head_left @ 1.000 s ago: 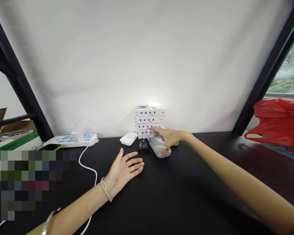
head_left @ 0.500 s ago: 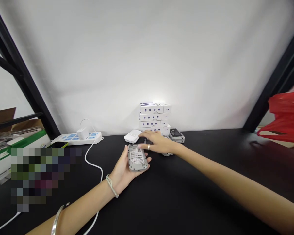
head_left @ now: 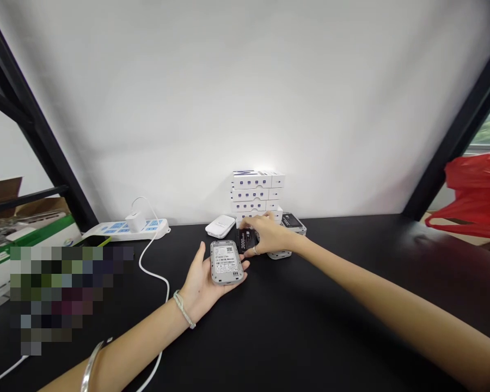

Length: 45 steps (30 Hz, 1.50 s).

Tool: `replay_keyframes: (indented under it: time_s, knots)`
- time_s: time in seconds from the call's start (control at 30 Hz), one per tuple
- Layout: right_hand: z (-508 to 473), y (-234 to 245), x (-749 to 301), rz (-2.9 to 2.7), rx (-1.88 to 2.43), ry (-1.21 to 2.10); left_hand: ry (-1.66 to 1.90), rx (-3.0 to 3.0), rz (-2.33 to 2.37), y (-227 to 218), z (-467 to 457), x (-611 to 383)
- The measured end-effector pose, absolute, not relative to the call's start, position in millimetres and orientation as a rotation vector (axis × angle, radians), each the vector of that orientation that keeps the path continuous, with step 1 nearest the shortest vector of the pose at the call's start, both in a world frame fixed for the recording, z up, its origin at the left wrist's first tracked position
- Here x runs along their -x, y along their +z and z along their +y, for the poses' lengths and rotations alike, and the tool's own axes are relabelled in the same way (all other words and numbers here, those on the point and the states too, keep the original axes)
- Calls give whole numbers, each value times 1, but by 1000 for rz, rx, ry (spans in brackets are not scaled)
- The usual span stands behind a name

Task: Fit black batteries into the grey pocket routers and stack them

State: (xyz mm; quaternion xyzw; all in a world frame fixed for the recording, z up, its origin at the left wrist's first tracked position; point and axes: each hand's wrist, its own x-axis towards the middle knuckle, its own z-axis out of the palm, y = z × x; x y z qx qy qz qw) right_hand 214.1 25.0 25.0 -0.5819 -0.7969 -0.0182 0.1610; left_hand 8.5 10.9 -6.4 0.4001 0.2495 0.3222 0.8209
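Observation:
On the fingers of my left hand (head_left: 206,280) lies a grey portable Wi-Fi router (head_left: 227,262), its open back facing up and a printed label showing in the battery bay. My left thumb stands off its side. Just beyond the router's upper right corner, my right hand (head_left: 269,235) grips a black battery (head_left: 246,239) marked 3000mAh by its edges, thumb and fingers around it. Behind my right hand are more grey routers (head_left: 293,222), one with a black battery in its bay; the hand partly hides them. White back covers (head_left: 220,226) lie to the left of the battery.
White boxes (head_left: 253,194) are stacked against the wall. A power strip (head_left: 118,231) with a white charger (head_left: 136,221) stands at the left, its white cable (head_left: 157,276) running forward across the black table (head_left: 335,316). A red plastic bag (head_left: 473,190) is at far right.
My right hand has moved from above the router to the right and closed on the black battery, now tilted up. The left hand with the router has barely moved; its thumb has lifted away.

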Motion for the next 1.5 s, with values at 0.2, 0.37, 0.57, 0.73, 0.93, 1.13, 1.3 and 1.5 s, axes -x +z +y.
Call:
replay_keyframes:
  time_s: [0.2,0.37,0.57,0.73,0.93,1.13,1.3,1.5]
  knots:
    - [11,29,-187,-2187,1460,-136,676,-871,514,-6,12,-10]
    - [8,21,-170,-2236,1351,91,680,-934,486,-7,12,-12]
    - [12,17,-172,-2137,1290,382,686,-879,493,-7,10,-12]
    - [-2,21,-166,-2436,1415,329,721,-811,519,-8,14,-13]
    - [-11,23,-159,-2435,1489,-66,770,-830,448,-5,12,-14]
    - [-23,63,-191,-2445,1348,-99,669,-890,402,-7,13,-10]
    - [-55,73,-259,-2284,1628,-50,692,-907,474,-12,15,-9]
    - [-86,21,-311,-2222,1933,78,678,-931,495,-10,13,-11]
